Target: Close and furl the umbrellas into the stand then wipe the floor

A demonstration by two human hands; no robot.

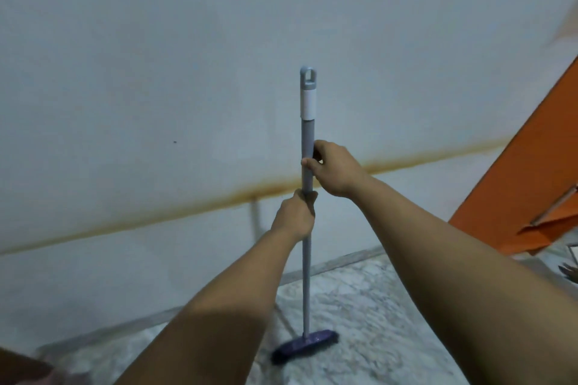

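1. We judge the floor mop (307, 228) light and stiff: a thin rigid pole that should steer easily, though its smooth surface could twist in the palm.
2. Both hands are clenched round the pole, our right hand (333, 170) above and our left hand (295, 217) just below; this mid-shaft hold, hands slightly apart, suits pushing.
3. The pole is grey with a white sleeve and a hanging loop on top.
4. Its flat purple head (305, 346) rests on the marbled floor (375, 322) near the white wall (156, 87); the mop stands nearly upright.

Bare forearms, sleeveless; hands ungloved, no jewellery.
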